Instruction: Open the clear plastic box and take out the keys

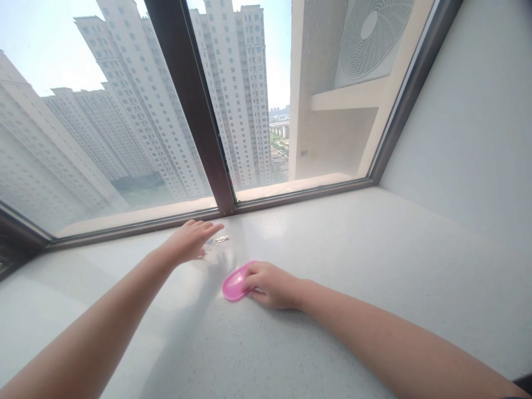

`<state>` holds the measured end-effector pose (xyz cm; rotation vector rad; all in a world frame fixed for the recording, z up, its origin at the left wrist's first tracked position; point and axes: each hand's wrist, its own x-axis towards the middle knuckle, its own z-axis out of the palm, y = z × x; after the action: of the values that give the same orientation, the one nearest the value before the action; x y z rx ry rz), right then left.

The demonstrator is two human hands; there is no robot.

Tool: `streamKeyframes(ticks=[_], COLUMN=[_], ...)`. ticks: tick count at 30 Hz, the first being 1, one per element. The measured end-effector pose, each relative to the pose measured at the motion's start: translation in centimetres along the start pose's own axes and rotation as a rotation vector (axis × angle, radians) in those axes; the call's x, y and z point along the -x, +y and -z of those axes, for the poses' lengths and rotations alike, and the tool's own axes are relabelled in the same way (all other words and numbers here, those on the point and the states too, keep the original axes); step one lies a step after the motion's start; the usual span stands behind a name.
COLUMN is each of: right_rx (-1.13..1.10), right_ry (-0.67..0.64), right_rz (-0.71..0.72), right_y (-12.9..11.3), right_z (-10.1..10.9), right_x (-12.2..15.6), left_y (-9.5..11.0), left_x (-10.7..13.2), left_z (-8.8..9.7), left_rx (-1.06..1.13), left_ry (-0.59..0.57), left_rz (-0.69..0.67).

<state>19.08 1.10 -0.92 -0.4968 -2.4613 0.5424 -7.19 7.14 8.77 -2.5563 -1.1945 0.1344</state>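
My right hand point(274, 284) grips the near right rim of a shallow pink oval plastic dish point(233, 285), thumb and fingers pinching its edge. The dish is on or just above the white sill; I cannot tell which. Farther left, my left hand point(190, 242) hovers with its fingers stretched out and apart. Beside its fingertips is a small shiny gold-coloured metal piece point(222, 240), too small to name. Something clear, like a bit of plastic, shows under the left palm, partly hidden by the hand.
The pale speckled windowsill point(353, 249) spreads under both arms. Behind it stand dark-framed window panes, split by a thick brown mullion point(195, 111). A white wall point(469, 127) bounds the right side. Tall buildings and an air-conditioner fan unit are outside the glass.
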Motion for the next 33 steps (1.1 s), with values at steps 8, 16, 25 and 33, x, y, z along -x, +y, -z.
streamKeyframes(ticks=[8, 16, 25, 33], right_rx=[-0.032, -0.058, -0.044, -0.052], right_ry=[0.01, 0.011, -0.006, -0.004], right_rz=[-0.021, -0.021, -0.033, -0.041], right_y=[-0.2, 0.2, 0.2, 0.0], right_z=[0.2, -0.2, 0.0, 0.0], right_x=[-0.2, 0.1, 0.2, 0.3], left_y=[0.8, 0.6, -0.9, -2.8], left_x=[-0.2, 0.3, 1.0, 1.5], left_z=[-1.8, 0.0, 0.8, -1.7], left_rx=[0.071, 0.004, 0.015, 0.228], left_ry=[0.106, 0.131, 0.285, 0.787], left_rz=[-0.049, -0.063, 0.143, 0.502])
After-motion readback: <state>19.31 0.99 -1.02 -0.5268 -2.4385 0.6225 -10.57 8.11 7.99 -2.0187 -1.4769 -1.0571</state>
